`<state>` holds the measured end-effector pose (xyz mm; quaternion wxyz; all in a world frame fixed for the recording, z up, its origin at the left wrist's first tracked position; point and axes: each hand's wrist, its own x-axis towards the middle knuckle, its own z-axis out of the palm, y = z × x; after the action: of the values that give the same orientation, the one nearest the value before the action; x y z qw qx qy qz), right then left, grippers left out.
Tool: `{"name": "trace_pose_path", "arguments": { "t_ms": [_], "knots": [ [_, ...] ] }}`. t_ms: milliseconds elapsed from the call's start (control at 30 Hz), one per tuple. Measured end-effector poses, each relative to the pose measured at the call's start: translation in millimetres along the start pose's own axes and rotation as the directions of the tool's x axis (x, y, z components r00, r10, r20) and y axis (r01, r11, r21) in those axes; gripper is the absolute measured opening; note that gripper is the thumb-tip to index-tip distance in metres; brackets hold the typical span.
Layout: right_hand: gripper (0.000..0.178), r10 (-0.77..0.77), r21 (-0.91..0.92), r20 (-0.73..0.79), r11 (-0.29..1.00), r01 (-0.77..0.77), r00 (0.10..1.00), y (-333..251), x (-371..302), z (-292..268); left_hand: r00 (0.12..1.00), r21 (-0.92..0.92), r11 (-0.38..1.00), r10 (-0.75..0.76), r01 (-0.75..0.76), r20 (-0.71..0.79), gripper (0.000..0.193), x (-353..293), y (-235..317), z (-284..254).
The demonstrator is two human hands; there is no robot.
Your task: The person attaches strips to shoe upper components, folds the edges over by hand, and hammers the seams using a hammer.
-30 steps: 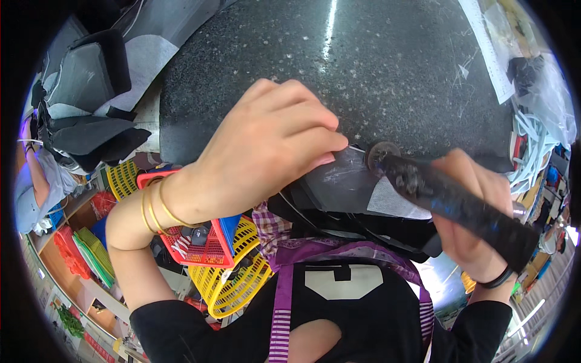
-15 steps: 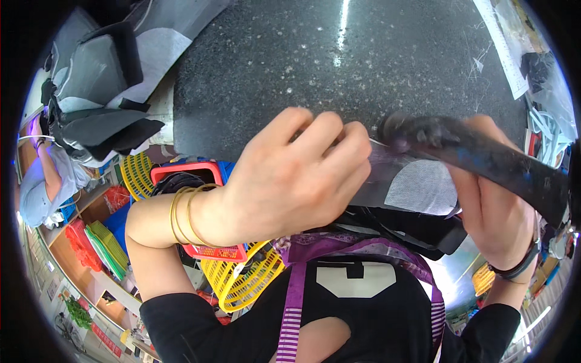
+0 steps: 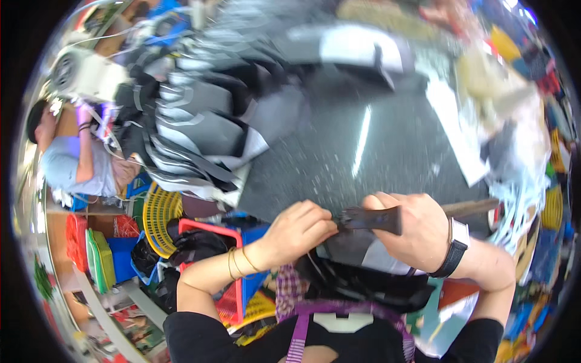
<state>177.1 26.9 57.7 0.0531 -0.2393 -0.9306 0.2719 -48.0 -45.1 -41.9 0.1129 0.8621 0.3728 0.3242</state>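
Note:
My right hand (image 3: 417,230) is closed round a dark hammer-like tool (image 3: 378,220). Its thick dark end points left, while a brownish stick-like length shows on the right, behind the hand. Close to that dark end, my left hand (image 3: 302,230) has its fingers curled and pressed together; whatever lies between the fingertips is hidden. Under and between both hands, at the near edge of the dark table (image 3: 315,175), lies a black flat piece with a grey-white patch (image 3: 375,257).
Stacks of grey and black cut pieces (image 3: 206,121) stand at the table's left and far side. A white strip (image 3: 454,133) and pale blue strips (image 3: 514,212) lie right. Red and yellow baskets (image 3: 160,221) stand lower left. A person in light blue (image 3: 69,166) sits far left.
The view has shifted, showing more of the table and stacks. The tool's dark end is lower and close to my left fingers. My left hand stays curled.

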Motion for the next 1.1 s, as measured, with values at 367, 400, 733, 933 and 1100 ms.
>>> {"name": "trace_pose_path", "arguments": {
  "t_ms": [367,400,733,933,1100],
  "knots": [
    [0.053,-0.069,-0.339,-0.375,0.938,-0.067,0.925,70.6,-44.9,2.8,0.899,0.089,0.9,0.412,-0.427,0.151,0.033,56.8,29.1,45.1],
    [0.063,0.01,-0.183,-0.262,0.981,-0.06,0.965,49.5,-60.8,2.2,0.919,0.12,0.914,0.374,-0.388,0.125,0.031,60.2,22.7,37.4],
    [0.064,0.145,-0.267,-0.323,0.934,-0.237,0.935,83.2,-163.3,-0.2,0.963,0.046,0.971,0.224,-0.233,0.147,0.024,28.3,31.6,35.8],
    [0.059,0.533,-0.174,-0.785,0.3,-0.938,0.316,215.8,-273.8,-31.4,0.857,0.365,0.872,0.436,-0.327,-0.274,0.015,98.8,52.3,-22.5],
    [0.034,0.414,-0.114,-0.844,0.481,-0.87,0.34,246.7,-301.6,-30.4,0.942,0.258,0.926,0.205,-0.274,0.266,0.028,85.7,49.7,50.0]
  ]
}}
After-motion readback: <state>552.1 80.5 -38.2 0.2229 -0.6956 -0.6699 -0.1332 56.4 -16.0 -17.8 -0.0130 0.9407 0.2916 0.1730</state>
